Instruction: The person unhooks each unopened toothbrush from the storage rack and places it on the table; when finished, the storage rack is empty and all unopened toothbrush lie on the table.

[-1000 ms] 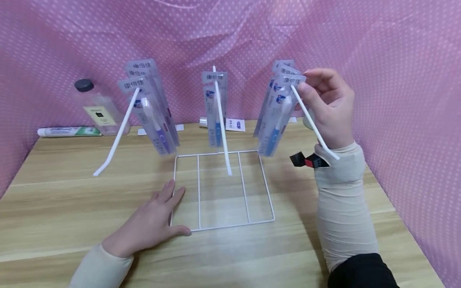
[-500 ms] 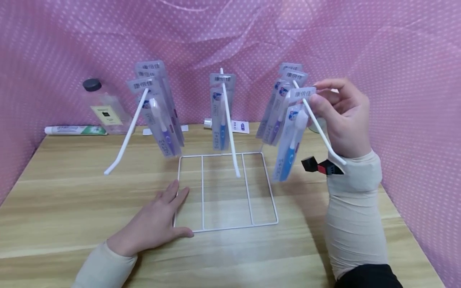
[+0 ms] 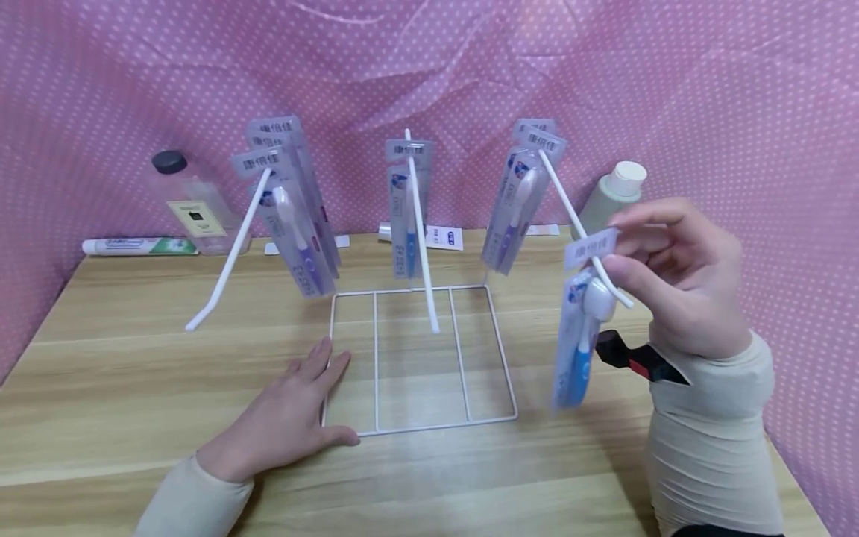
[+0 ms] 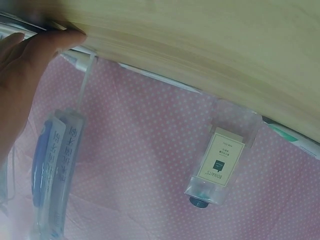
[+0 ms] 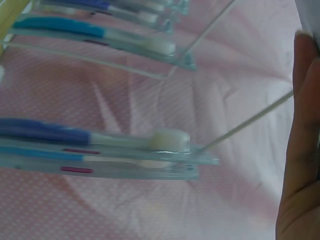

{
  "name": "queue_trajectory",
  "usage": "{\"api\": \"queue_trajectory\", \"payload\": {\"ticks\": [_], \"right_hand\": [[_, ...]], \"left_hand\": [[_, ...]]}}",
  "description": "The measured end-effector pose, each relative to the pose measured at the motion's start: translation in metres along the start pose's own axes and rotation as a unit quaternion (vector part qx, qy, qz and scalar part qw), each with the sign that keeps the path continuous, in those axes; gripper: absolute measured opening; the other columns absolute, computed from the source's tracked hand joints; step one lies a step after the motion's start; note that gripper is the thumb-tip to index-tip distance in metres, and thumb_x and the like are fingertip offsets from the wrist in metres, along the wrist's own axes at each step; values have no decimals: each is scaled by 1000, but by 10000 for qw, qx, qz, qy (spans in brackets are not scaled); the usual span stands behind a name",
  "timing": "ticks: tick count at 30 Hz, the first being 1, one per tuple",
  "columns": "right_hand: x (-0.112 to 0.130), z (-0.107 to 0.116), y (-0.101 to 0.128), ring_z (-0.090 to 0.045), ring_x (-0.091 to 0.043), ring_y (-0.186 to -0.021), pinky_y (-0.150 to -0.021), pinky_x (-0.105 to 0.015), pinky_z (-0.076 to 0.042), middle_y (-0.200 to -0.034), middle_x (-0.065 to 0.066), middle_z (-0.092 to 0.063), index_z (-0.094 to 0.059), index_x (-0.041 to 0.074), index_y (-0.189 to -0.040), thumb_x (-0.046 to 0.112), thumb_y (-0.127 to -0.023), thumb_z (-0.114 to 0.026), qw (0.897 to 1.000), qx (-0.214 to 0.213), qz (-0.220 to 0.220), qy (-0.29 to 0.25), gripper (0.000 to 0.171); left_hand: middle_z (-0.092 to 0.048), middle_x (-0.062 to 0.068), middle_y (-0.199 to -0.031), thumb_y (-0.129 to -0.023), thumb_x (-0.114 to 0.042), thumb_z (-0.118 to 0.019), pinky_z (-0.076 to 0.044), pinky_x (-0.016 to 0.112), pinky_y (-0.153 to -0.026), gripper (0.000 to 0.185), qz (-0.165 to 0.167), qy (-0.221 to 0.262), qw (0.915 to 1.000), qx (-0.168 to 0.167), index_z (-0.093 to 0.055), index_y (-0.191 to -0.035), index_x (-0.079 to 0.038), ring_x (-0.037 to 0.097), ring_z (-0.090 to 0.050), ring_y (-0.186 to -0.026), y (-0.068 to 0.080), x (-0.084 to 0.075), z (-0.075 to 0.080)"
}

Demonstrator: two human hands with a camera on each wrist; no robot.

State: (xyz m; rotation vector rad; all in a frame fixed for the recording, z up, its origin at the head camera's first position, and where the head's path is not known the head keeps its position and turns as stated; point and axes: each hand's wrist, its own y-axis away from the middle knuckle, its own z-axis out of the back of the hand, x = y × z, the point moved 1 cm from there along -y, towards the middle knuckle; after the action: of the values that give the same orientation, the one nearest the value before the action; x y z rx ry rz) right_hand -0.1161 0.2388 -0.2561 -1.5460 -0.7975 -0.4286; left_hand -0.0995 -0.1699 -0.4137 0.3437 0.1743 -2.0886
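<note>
Toothbrush pack [image 3: 576,335] now at tip of right peg [image 3: 582,230], slid down from upper part half second ago; reads to me as nearly off hook. My right hand [image 3: 678,280] pinching its header card. Left hand [image 3: 288,418] spread flat on worktop [image 3: 121,373], pressing rack base [image 3: 416,358] front-left corner. Other packs [image 3: 517,201] hang behind.
</note>
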Motion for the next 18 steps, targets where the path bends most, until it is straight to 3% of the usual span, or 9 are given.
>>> {"api": "queue_trajectory", "payload": {"ticks": [7,18], "right_hand": [[16,2,12,-77,-24,-68,-59,-22,-60,-79,-25,-76,-58,-31,-97,-32,-71,-73,9976,-25,398,-572,30],[26,6,25,-73,-29,-59,-51,-24,-56,-71,-31,-71,-52,-32,-92,-31,-63,-75,9895,-261,998,-1009,36]], "left_hand": [[-38,36,-163,-75,-67,-86,-47,69,-110,113,-29,-51,10000,-19,-49,-156,2,54,-45,-147,-1,-1,-2],[-36,34,-165,-76,-70,-83,-51,69,-105,114,137,-92,9998,107,-48,-157,1,60,-50,-139,-1,1,-1]]}}
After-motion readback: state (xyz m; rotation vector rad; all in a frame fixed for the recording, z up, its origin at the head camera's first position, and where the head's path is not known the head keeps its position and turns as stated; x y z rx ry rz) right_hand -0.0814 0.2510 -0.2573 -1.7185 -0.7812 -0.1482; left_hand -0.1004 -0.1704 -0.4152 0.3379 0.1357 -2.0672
